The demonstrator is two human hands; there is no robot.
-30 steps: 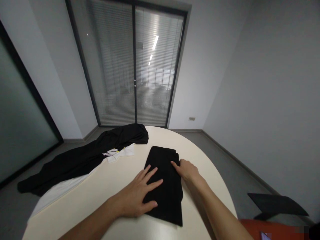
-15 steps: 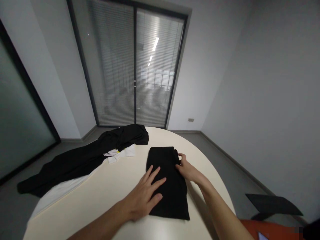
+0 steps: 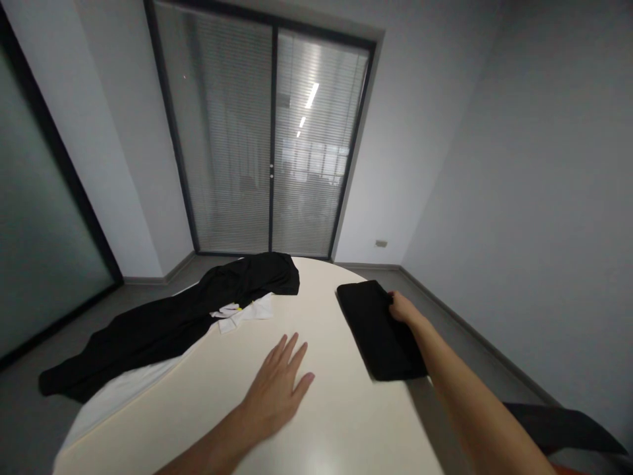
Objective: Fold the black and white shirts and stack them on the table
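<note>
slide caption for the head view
Right hand holds a folded black garment by one edge; left hand is open.

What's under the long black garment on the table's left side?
White fabric peeks out along the near edge of the black garment, with a little yellow toward its far end. Whatever else lies beneath is covered.

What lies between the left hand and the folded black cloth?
In the head view, only the pale tabletop shows between the left hand and the folded black cloth, which the right hand holds at its right edge.
</note>
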